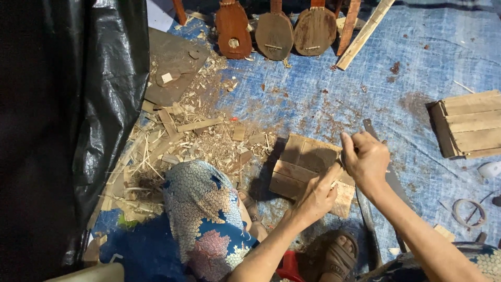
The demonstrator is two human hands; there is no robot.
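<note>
The left hand [318, 196] is curled over the near right edge of a low block of wooden slats [302, 164] that lies on the blue tarp [313, 89]; whether its fingers pinch anything I cannot tell; the right hand [365, 159] is closed in a fist just beyond that edge, and a small pale sliver seems to sit between the two hands, too small to make out; a long dark blade [389, 175] lies on the tarp under the right wrist, running toward the near edge. A sandalled foot [339, 256] rests just near the block; a patterned knee [201, 209] rises to its left. Wood shavings [198, 136] crowd the tarp's left edge against black plastic sheeting [78, 104]; three small unfinished instrument bodies [274, 34] line the far edge; a slatted crate [469, 125] sits at the right edge; between block, crate and instruments the tarp lies open.
</note>
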